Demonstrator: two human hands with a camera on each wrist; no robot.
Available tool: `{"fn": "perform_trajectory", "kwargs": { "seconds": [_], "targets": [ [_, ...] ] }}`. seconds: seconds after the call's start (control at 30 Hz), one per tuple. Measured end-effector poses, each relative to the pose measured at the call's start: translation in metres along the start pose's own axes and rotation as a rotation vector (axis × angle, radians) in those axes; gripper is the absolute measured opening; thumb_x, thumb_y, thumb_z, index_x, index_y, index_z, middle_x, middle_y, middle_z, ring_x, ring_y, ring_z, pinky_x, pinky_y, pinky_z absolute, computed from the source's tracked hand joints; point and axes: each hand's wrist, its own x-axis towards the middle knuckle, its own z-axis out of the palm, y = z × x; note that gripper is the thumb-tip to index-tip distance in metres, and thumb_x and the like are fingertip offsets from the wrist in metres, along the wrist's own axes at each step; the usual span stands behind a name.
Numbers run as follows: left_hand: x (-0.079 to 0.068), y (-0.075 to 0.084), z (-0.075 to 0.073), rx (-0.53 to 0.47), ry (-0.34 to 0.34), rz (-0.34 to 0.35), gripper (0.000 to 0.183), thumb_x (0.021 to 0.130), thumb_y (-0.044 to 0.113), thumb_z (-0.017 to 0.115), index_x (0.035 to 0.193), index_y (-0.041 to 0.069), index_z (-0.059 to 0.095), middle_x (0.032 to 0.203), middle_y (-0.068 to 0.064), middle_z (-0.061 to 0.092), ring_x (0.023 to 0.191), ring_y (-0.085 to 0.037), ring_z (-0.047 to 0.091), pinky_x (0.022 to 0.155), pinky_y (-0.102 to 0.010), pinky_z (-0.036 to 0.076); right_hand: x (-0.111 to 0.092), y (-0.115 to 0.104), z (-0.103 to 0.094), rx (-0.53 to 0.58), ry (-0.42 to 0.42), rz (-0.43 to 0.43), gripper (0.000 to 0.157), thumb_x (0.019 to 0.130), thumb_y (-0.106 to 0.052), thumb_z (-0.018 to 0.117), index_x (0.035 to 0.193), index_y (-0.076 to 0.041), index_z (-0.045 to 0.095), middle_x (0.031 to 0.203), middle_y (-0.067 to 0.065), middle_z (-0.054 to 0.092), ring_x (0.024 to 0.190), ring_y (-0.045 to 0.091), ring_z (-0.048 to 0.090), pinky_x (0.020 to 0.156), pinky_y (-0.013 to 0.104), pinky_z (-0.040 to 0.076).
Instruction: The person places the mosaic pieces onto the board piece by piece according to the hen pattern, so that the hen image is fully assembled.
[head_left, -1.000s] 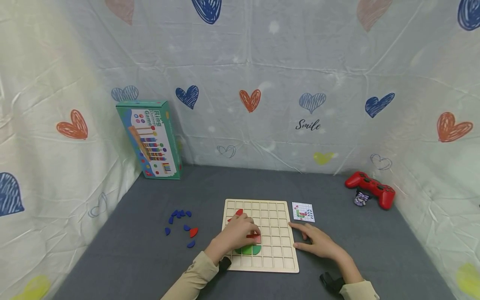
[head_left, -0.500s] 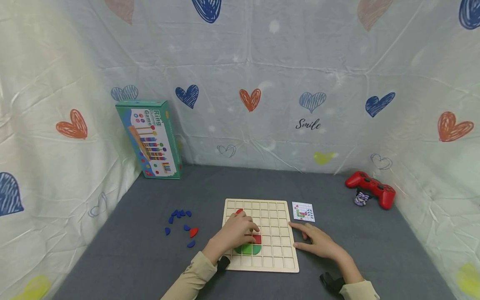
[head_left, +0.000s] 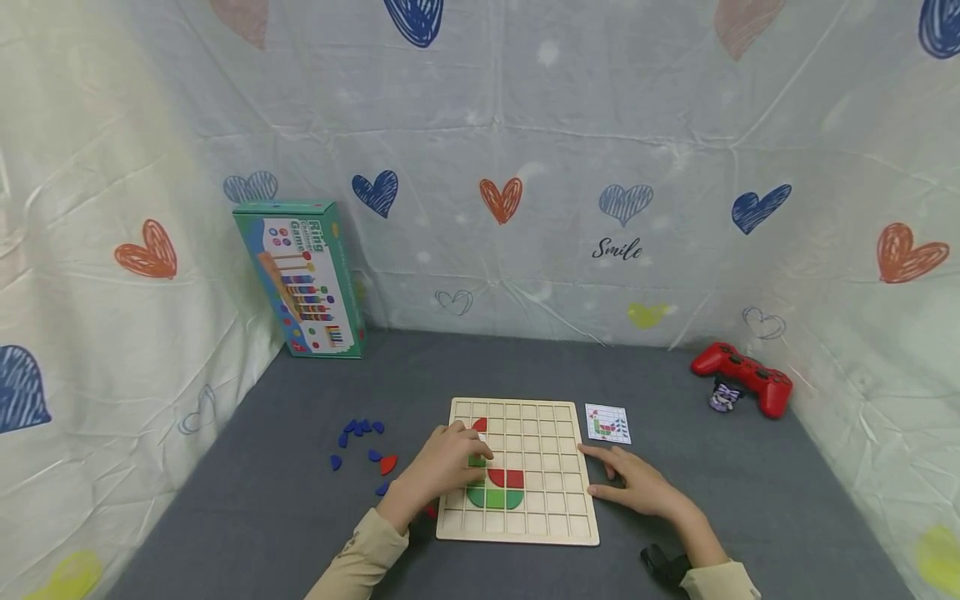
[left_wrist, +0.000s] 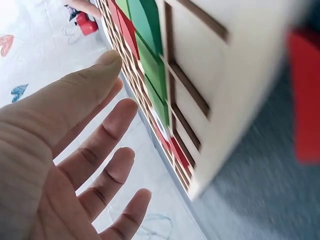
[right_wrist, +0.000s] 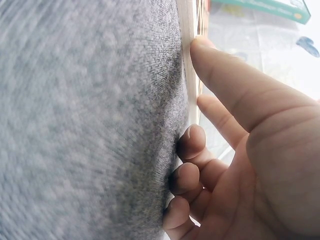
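A wooden grid board (head_left: 555, 483) lies on the grey cloth. My left hand (head_left: 442, 462) hovers over its left side, thumb and fingers apart with nothing between them, as the left wrist view shows. Set in the grid are two red pieces (head_left: 506, 478), a green row (head_left: 495, 498), a partly covered green piece (head_left: 477, 460) and a red quarter piece (head_left: 480, 425). My right hand (head_left: 633, 483) touches the board's right edge with thumb and forefinger; its other fingers curl loosely below. Another red piece (left_wrist: 305, 95) lies off the board, near my left wrist.
Several blue petal-shaped pieces (head_left: 365, 426) and a red one (head_left: 387, 464) lie left of the board. A pattern card (head_left: 607, 423) sits by its upper right corner. Farther back are a green box (head_left: 307, 283) and a red game controller (head_left: 742, 377) with a small figure (head_left: 723, 396).
My left hand has left the red piece it was over and moved left, uncovering the two red pieces in the grid. My right hand stays at the board's edge.
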Motion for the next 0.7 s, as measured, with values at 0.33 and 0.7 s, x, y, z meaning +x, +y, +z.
{"fn": "perform_trajectory", "kwargs": {
  "seconds": [0.33,0.7],
  "targets": [
    [-0.021,-0.021,-0.009,-0.014,0.046,-0.049,0.020,0.076,0.030,0.075,0.095,0.025,0.073,0.090,0.007,0.063,0.078,-0.010,0.043,0.081,-0.045,0.041,-0.001,0.000,0.001,-0.007,-0.003,0.019,0.061,0.083,-0.042,0.065,0.135,-0.015,0.048,0.075,-0.005,0.039,0.063,-0.003,0.026,0.056,0.019,0.026],
    [-0.042,-0.044,-0.016,-0.027,0.073,-0.137,0.025,0.073,0.028,0.077,0.096,0.023,0.072,0.092,0.007,0.063,0.082,-0.012,0.045,0.082,-0.046,0.040,0.000,0.003,0.002,-0.002,-0.006,0.016,0.061,0.083,-0.041,0.065,0.135,-0.016,0.048,0.076,-0.006,0.038,0.062,-0.001,0.027,0.055,0.019,0.026]
  ]
}}
